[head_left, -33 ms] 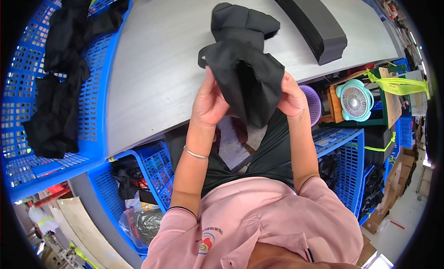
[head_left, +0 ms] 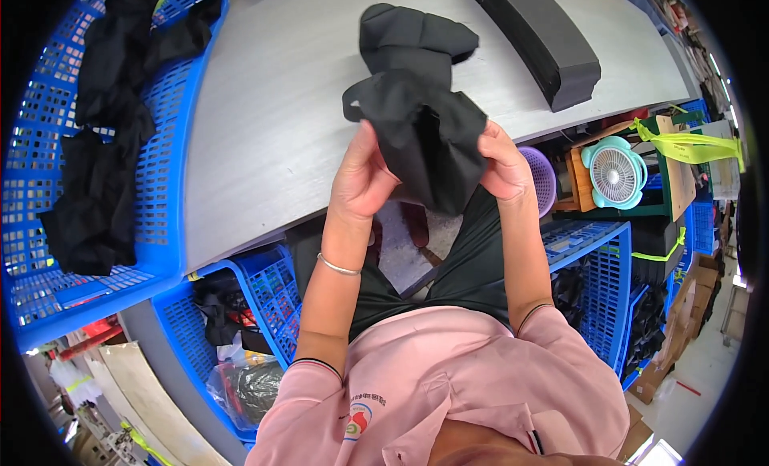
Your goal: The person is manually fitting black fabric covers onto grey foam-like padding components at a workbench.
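My left hand [head_left: 364,177] and my right hand [head_left: 501,165] both grip a black fabric pouch [head_left: 428,133], holding it up over the near edge of the grey table [head_left: 272,113]. A short strap loop sticks out at its upper left. Just behind it on the table lies another folded black fabric piece [head_left: 412,33], touching or overlapping the held one. My left wrist wears a thin silver bracelet [head_left: 336,266].
A long stack of black foam pads [head_left: 541,37] lies on the table at the far right. A blue basket [head_left: 172,145] on the left holds black fabric [head_left: 88,169]. Under the table are blue crates [head_left: 268,306], a purple basket [head_left: 545,177] and a teal fan [head_left: 613,173].
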Demonstrator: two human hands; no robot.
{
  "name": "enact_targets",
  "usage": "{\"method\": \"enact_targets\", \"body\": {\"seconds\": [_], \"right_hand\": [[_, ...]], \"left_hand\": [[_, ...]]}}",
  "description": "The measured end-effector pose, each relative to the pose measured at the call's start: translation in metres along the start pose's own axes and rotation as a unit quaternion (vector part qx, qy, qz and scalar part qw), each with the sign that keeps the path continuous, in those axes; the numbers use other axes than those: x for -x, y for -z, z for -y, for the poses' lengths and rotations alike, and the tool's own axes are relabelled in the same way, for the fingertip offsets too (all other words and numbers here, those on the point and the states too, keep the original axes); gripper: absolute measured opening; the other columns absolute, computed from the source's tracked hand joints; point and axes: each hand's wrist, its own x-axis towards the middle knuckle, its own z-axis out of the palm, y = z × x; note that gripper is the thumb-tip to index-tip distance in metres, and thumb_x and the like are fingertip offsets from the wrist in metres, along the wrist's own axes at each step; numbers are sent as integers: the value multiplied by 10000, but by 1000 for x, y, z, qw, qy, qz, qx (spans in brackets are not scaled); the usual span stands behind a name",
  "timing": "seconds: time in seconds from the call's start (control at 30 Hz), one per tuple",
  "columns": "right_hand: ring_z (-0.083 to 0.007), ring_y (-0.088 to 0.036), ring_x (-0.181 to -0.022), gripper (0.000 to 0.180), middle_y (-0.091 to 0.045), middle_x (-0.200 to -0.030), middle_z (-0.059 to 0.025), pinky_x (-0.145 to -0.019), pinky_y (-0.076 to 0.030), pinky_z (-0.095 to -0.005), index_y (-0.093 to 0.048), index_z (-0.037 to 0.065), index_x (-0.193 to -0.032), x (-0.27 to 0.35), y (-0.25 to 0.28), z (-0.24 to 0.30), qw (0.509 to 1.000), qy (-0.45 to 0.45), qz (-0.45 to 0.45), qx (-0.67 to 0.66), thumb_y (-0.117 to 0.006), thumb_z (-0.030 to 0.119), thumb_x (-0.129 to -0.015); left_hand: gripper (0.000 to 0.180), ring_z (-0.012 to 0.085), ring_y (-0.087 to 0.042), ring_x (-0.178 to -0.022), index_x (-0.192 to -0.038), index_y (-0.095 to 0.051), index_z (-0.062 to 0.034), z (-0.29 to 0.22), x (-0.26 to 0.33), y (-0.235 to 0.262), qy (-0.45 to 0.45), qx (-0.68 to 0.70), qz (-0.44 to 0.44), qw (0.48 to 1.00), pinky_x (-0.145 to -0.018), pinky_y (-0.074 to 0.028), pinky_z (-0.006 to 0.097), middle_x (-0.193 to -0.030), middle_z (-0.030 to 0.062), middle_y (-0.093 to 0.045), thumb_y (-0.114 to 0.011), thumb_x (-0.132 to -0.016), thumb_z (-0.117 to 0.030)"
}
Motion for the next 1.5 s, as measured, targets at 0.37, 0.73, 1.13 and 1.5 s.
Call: {"method": "enact_targets", "body": {"seconds": [0.37, 0.73, 1.13, 1.5], "right_hand": [[-46, -508, -611, 193, -612, -703, -4, -551, -421, -205, -594, 1, -1084, -11, -22, -17, 740, 273, -337, 514, -657, 54, -909], [-122, -559, -677, 525, -605, -1012, -74, -653, -462, -263, -534, 47, -1330, -4, -35, -22, 765, 251, -269, 529, -648, -17, -821], [-175, -594, -642, 305, -651, -950, -79, -589, -462, -278, -657, 37, -1080, -16, -27, -13, 721, 270, -236, 592, -771, 132, -813], [-245, -653, -779, 326, -644, -1059, -123, -685, -517, -350, -671, 53, -1103, -36, 6, 49, 651, 315, -215, 656, -761, 219, -837]], "left_hand": [[299, 43, -538, -716, -1119, -587, -16, -3, 3, -9, -378, -572, -239, 688, -538, -407, 178, -946, 11, -539, -671, -846, 73], [679, 88, -580, -741, -1400, -427, -32, -2, 20, -12, -379, -685, -265, 563, -664, -495, 221, -1111, 97, -545, -615, -776, 157], [338, 222, -657, -1069, -1105, -706, -78, -15, -10, -27, -349, -824, -97, 436, -942, -493, 326, -1156, 68, -699, -690, -798, 61], [276, 373, -679, -874, -1175, -645, -47, -23, -27, -22, -269, -833, -169, 453, -769, -526, 380, -960, 206, -694, -598, -910, 11]]}}
